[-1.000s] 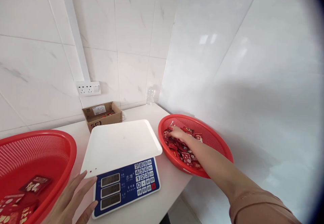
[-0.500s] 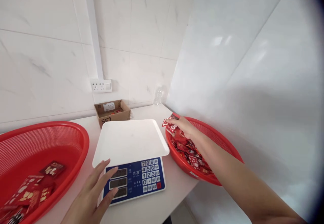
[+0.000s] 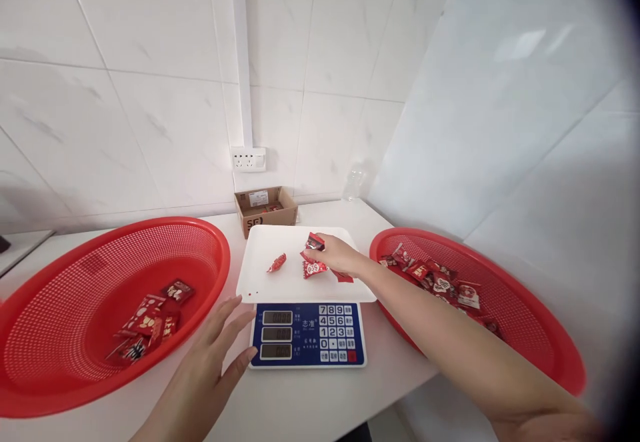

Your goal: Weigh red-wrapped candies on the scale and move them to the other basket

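Observation:
My right hand (image 3: pixel 333 253) is over the white pan of the digital scale (image 3: pixel 295 290), its fingers closed on small red packets (image 3: pixel 315 242). Part of what it grips is hidden by the fingers. One separate red packet (image 3: pixel 277 263) lies on the pan to the left, and another red piece shows under the hand. My left hand (image 3: pixel 215 352) hangs open beside the scale's blue display panel (image 3: pixel 309 335), fingers spread, holding nothing. To the right, a red basket (image 3: pixel 560 369) holds many red packets (image 3: pixel 443 284). On the left, a larger red basket (image 3: pixel 217 255) contains several packets (image 3: pixel 150 319).
Behind the scale, a cardboard box (image 3: pixel 267 219) with red items inside stands against the tiled wall. A clear plastic bottle or container (image 3: pixel 354 182) is in the back corner. A wall socket (image 3: pixel 249 159) sits above the box. The white table's (image 3: pixel 320 399) front edge runs below the scale.
My right hand has moved left from the right basket to the scale pan with packets. Packets now lie on the pan, bare before. The view has turned left; my left hand stays open.

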Demonstrator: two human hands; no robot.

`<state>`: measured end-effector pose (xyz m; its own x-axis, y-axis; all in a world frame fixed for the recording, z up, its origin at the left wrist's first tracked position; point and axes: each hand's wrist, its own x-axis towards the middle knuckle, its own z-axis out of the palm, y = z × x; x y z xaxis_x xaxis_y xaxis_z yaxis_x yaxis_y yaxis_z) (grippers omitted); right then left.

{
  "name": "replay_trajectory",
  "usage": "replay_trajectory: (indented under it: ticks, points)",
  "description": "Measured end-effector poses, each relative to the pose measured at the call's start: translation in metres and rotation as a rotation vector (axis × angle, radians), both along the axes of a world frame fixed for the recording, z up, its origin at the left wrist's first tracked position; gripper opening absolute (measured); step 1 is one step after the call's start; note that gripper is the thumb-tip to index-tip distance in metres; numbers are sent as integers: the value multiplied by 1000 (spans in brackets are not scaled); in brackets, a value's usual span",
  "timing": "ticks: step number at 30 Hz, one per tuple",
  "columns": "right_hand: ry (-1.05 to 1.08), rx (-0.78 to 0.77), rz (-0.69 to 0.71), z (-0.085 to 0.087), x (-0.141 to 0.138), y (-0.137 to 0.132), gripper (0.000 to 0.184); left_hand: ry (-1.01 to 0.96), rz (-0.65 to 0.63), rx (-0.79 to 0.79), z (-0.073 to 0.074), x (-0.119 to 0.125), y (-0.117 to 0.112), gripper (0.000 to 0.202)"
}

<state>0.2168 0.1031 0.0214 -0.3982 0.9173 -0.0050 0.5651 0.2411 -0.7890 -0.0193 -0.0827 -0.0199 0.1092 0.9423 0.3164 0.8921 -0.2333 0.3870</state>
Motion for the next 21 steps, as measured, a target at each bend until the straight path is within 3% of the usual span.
replay_trajectory:
  ticks: [7,14,21]
  points:
    - [-72,-31,-14,9,9,-9,14,-53,-48,-36,-3,5,4,34]
    - [-122,36,-64,12,19,-2,16,-56,-55,-20,-1,4,5,34]
    - [-113,51,-1,23,7,-12,17,-47,-41,-65,1,3,4,35]
